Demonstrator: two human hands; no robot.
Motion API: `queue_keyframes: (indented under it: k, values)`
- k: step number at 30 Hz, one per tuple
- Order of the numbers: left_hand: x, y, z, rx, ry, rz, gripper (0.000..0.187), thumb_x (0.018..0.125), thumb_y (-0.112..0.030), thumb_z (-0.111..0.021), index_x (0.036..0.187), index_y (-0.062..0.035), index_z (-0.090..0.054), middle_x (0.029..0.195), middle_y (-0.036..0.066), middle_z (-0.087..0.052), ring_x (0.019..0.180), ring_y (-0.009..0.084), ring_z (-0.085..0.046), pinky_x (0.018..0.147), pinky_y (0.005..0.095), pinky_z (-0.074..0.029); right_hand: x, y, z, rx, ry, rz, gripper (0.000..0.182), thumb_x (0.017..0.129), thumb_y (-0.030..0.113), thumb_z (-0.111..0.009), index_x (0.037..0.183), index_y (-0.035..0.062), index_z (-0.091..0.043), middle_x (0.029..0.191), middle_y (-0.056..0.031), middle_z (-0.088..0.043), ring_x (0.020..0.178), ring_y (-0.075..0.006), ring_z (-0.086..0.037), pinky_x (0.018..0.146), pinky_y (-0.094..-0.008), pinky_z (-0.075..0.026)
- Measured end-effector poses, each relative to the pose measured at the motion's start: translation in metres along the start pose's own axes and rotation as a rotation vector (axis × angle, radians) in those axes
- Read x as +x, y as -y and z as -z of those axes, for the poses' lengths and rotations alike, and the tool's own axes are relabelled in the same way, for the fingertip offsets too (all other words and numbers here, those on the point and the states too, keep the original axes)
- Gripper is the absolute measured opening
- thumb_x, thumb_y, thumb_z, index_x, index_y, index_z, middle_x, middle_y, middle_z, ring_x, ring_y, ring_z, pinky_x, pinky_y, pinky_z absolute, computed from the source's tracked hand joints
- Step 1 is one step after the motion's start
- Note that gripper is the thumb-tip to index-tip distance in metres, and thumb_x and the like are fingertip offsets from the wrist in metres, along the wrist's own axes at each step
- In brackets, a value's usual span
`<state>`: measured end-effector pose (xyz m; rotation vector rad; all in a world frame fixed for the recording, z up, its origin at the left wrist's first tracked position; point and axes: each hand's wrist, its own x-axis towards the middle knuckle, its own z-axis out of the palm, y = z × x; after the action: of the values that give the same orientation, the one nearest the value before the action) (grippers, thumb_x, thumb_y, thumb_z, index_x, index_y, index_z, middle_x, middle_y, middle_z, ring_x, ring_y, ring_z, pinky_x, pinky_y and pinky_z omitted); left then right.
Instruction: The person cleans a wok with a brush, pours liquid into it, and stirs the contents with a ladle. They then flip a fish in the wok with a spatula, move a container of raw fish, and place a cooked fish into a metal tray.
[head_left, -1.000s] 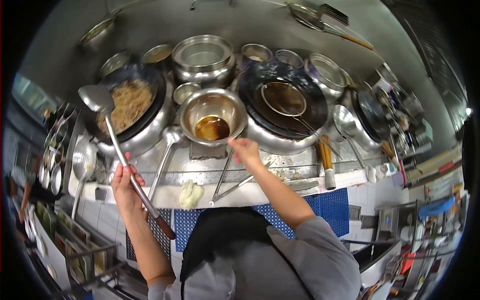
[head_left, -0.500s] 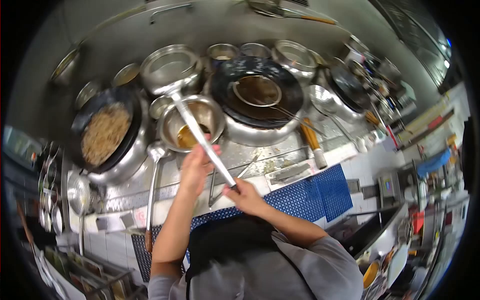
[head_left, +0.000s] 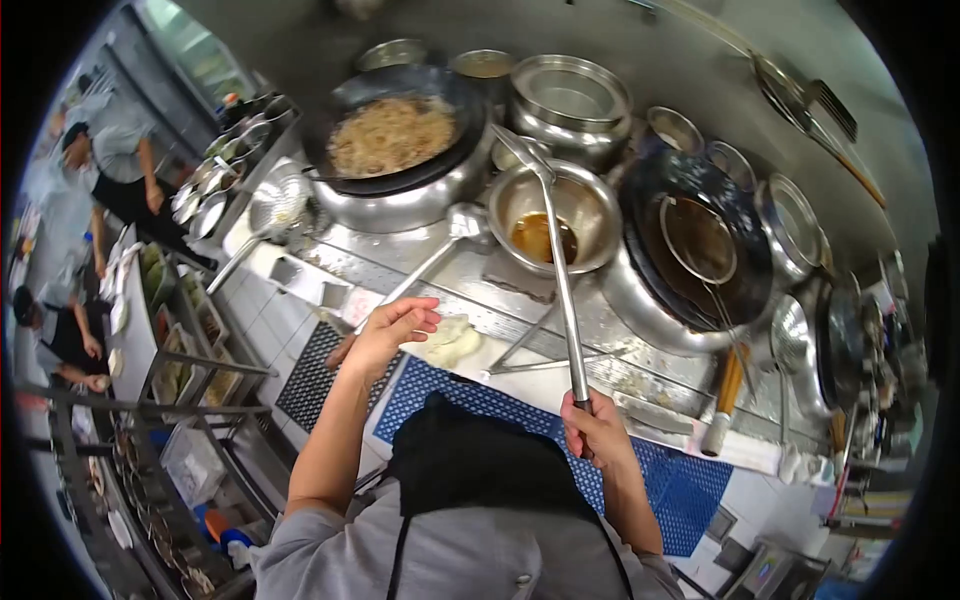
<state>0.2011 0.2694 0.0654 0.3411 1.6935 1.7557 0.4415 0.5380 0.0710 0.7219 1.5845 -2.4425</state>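
Observation:
My right hand [head_left: 597, 428] is wrapped round the dark grip of a long-handled metal wok spatula [head_left: 567, 285]. The spatula points away from me, its head above the rim of a steel bowl [head_left: 598, 190] with brown liquid in the bottom. My left hand [head_left: 395, 330] holds nothing, its fingers apart, over the counter's front edge beside a pale cloth [head_left: 447, 342]. Between that hand and the bowl lies a ladle [head_left: 466, 222] with a long handle. Beyond it, a black wok [head_left: 470, 105] contains a heap of light brown food [head_left: 390, 137].
At right, a round strainer [head_left: 698, 240] rests in a wok [head_left: 765, 265] of dark liquid. A bamboo brush [head_left: 730, 390] lies near the front edge. A perforated skimmer [head_left: 280, 200] sits at left. A lidded steel pot [head_left: 570, 95] stands behind. Two people [head_left: 125, 175] are at far left.
The view has swung left, bringing the food wok nearer the centre. My left hand has moved away from the spatula's handle; my right hand still grips it.

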Motion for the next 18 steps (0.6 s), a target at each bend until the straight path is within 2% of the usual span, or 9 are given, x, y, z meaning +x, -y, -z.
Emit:
queue_keyframes:
  k: [6, 7, 8, 10, 11, 14, 15, 17, 18]
  values:
    - [-0.008, -0.014, -0.01, 0.185, 0.245, -0.06, 0.037, 0.096, -0.027, -0.058, 0.123, -0.0014, -0.063, 0.11, 0.008, -0.069, 0.101, 0.0144, -0.06, 0.09, 0.0316, -0.047, 0.05, 0.013, -0.096, -0.159, 0.044, 0.152, 0.016, 0.088, 0.005, -0.058, 0.104, 0.0027, -0.055, 0.064, -0.0003, -0.052, 0.043, -0.0073, -0.046, 0.037, -0.0224, -0.037]
    - [-0.006, -0.01, -0.016, 0.194, 0.226, -0.148, 0.037, 0.096, -0.026, -0.059, 0.123, -0.0008, -0.063, 0.108, 0.007, -0.069, 0.098, 0.0132, -0.06, 0.089, 0.0303, -0.048, 0.059, 0.013, -0.116, -0.226, 0.018, 0.135, 0.021, 0.087, 0.003, -0.055, 0.108, 0.003, -0.053, 0.069, -0.0002, -0.054, 0.046, -0.0065, -0.048, 0.039, -0.0218, -0.038]
    - [-0.005, -0.006, -0.018, 0.209, 0.21, -0.237, 0.037, 0.095, -0.025, -0.061, 0.123, -0.0002, -0.062, 0.105, 0.007, -0.069, 0.096, 0.0121, -0.06, 0.087, 0.029, -0.048, 0.069, 0.011, -0.137, -0.258, 0.035, 0.193, 0.025, 0.086, 0.003, -0.056, 0.112, 0.002, -0.052, 0.071, -0.0005, -0.055, 0.048, -0.006, -0.049, 0.041, -0.0213, -0.038]
    - [-0.012, -0.007, -0.012, -0.009, 0.198, -0.088, 0.033, 0.094, -0.019, -0.064, 0.12, 0.0006, -0.061, 0.099, 0.005, -0.067, 0.089, 0.0094, -0.06, 0.081, 0.0254, -0.05, 0.095, 0.003, -0.179, -0.305, 0.06, 0.319, 0.034, 0.086, 0.002, -0.058, 0.119, 0.0, -0.05, 0.075, -0.0011, -0.057, 0.052, -0.005, -0.05, 0.045, -0.0202, -0.039]
    - [-0.015, -0.006, -0.003, -0.192, 0.133, -0.029, 0.028, 0.092, -0.015, -0.066, 0.115, 0.0004, -0.06, 0.092, 0.002, -0.064, 0.082, 0.0068, -0.06, 0.072, 0.0216, -0.05, 0.111, -0.007, -0.196, -0.303, 0.072, 0.354, 0.038, 0.086, 0.004, -0.06, 0.122, 0.0001, -0.049, 0.079, 0.0, -0.058, 0.061, -0.0055, -0.053, 0.051, -0.0204, -0.042]
    - [-0.013, -0.021, 0.066, -0.177, 0.055, -0.153, 0.024, 0.093, -0.017, -0.065, 0.11, -0.0009, -0.06, 0.088, 0.002, -0.063, 0.078, 0.0059, -0.058, 0.068, 0.022, -0.049, 0.157, -0.018, -0.246, -0.616, 0.191, 0.734, 0.038, 0.086, 0.007, -0.064, 0.122, -0.0004, -0.051, 0.085, -0.0011, -0.059, 0.07, -0.0065, -0.055, 0.058, -0.0221, -0.045]
    - [-0.012, -0.029, 0.089, -0.145, -0.07, -0.145, 0.022, 0.093, -0.019, -0.065, 0.107, -0.0024, -0.06, 0.083, 0.001, -0.061, 0.073, 0.006, -0.056, 0.063, 0.0219, -0.047, 0.152, -0.005, -0.266, -0.616, 0.238, 0.556, 0.04, 0.085, 0.012, -0.07, 0.119, -0.0018, -0.053, 0.088, -0.002, -0.061, 0.074, -0.0078, -0.055, 0.062, -0.0233, -0.046]
    - [-0.009, -0.043, 0.137, -0.135, -0.31, -0.105, 0.018, 0.095, -0.022, -0.062, 0.102, -0.0057, -0.059, 0.072, -0.003, -0.054, 0.06, 0.0056, -0.049, 0.053, 0.0211, -0.041, 0.16, -0.003, -0.29, -0.578, 0.247, 0.472, 0.036, 0.086, 0.014, -0.071, 0.116, -0.0013, -0.057, 0.088, -0.0026, -0.062, 0.073, -0.0078, -0.055, 0.061, -0.0234, -0.046]
    - [-0.001, -0.039, 0.172, -0.121, -0.339, -0.125, 0.018, 0.096, -0.023, -0.061, 0.102, -0.0065, -0.059, 0.068, -0.005, -0.05, 0.055, 0.0057, -0.044, 0.048, 0.0212, -0.037, 0.164, -0.004, -0.299, -0.554, 0.251, 0.43, 0.035, 0.086, 0.015, -0.071, 0.114, -0.0011, -0.058, 0.089, -0.0029, -0.062, 0.073, -0.0079, -0.054, 0.06, -0.0235, -0.046]
